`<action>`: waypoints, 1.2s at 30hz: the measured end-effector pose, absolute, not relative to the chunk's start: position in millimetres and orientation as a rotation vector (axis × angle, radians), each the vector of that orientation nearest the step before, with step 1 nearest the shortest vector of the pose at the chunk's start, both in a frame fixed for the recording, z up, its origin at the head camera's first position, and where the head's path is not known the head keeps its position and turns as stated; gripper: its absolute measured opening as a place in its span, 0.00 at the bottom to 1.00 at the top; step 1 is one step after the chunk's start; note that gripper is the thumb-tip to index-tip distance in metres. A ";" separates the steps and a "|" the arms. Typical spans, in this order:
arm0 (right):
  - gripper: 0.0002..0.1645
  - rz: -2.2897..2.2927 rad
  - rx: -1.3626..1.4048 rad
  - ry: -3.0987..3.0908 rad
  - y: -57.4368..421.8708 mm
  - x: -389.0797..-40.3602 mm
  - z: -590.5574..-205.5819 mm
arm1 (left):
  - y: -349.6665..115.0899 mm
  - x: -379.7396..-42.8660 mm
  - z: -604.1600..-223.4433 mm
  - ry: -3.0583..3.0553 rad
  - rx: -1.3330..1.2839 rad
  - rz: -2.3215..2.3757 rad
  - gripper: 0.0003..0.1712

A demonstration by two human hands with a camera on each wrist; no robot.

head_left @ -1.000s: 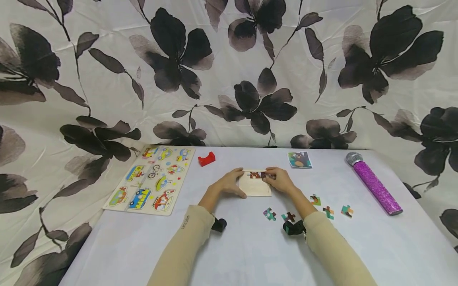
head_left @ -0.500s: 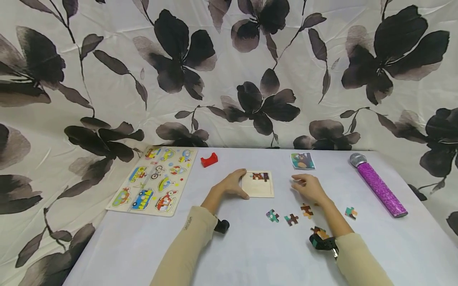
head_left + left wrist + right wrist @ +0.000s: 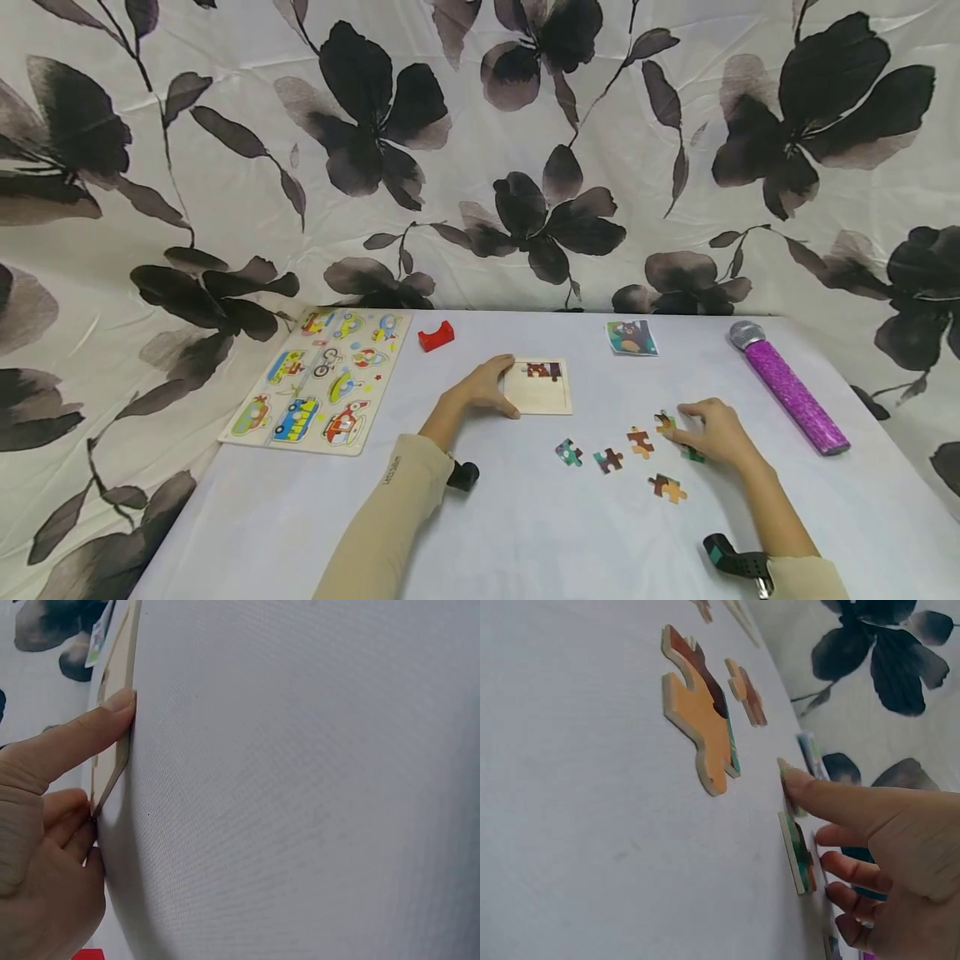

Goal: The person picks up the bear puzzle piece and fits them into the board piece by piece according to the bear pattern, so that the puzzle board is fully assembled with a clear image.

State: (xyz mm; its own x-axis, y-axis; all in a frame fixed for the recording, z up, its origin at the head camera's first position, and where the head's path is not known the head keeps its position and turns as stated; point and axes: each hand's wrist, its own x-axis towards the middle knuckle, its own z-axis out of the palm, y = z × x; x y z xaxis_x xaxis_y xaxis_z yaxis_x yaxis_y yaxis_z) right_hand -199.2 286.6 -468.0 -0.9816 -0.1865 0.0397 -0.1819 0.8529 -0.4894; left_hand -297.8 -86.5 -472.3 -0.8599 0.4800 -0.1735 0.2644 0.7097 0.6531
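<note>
My left hand [image 3: 483, 387] holds the left side of a square wooden puzzle tray [image 3: 536, 398], thumb at the near edge and fingers toward the far corner. Joined brown pieces [image 3: 543, 371] lie along the tray's top. Over the loose pieces at right, my right hand [image 3: 712, 431] has its thumb and index finger spread apart. Its thumb tip touches a brown-and-green jigsaw piece [image 3: 663, 422]; in the right wrist view the other fingers stay off that piece. A green jigsaw piece [image 3: 799, 855] lies beside the thumb, partly covered by the hand in the head view.
Several loose jigsaw pieces [image 3: 640, 442] lie right of the tray. A bear picture card [image 3: 632, 337] is at the back, a glittery pink microphone [image 3: 795, 396] at the right. A vehicle puzzle board [image 3: 318, 379] and a red object [image 3: 437, 336] lie at left.
My right hand has left the tray and moved right and nearer, to the loose pieces. The joined brown pieces in the tray are now uncovered. The left hand keeps its hold.
</note>
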 end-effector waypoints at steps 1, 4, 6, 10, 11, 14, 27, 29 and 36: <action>0.31 -0.801 -0.305 3.022 287.0 -197.8 -469.8 | -86.1 -297.8 -472.3 2.585 0.579 0.910 0.59; 0.22 -0.828 -0.323 3.032 286.9 -196.2 -472.2 | -85.5 -297.7 -472.1 2.588 0.582 0.903 0.58; 0.17 -0.856 -0.321 3.031 286.6 -196.5 -472.7 | -85.3 -297.7 -471.0 2.591 0.587 0.904 0.58; 0.15 -0.901 -0.284 3.006 284.4 -196.3 -471.4 | -84.9 -297.7 -470.5 2.593 0.589 0.900 0.58; 0.15 -0.913 -0.272 3.000 283.6 -195.8 -471.6 | -84.6 -297.8 -470.7 2.589 0.587 0.898 0.57; 0.17 -0.949 -0.241 2.991 280.0 -195.4 -472.6 | -84.0 -298.2 -471.4 2.580 0.590 0.902 0.57; 0.15 -1.199 -0.181 2.937 254.5 -211.4 -472.2 | -86.7 -297.7 -473.0 2.589 0.576 0.910 0.57; 0.17 -1.329 -0.149 2.871 250.5 -215.7 -472.6 | -86.7 -297.7 -472.8 2.585 0.579 0.912 0.57; 0.20 -1.773 -0.088 2.565 235.4 -232.0 -471.3 | -86.4 -297.9 -472.8 2.589 0.577 0.909 0.57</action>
State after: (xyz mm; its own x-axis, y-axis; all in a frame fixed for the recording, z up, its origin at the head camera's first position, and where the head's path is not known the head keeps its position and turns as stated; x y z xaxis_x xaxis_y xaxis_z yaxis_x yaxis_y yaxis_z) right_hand -232.0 235.4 -471.3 -0.9982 -0.0592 0.0138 -0.0338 0.3522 -0.9353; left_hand -297.9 -86.4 -472.8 -0.8612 0.4767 -0.1765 0.2617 0.7135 0.6499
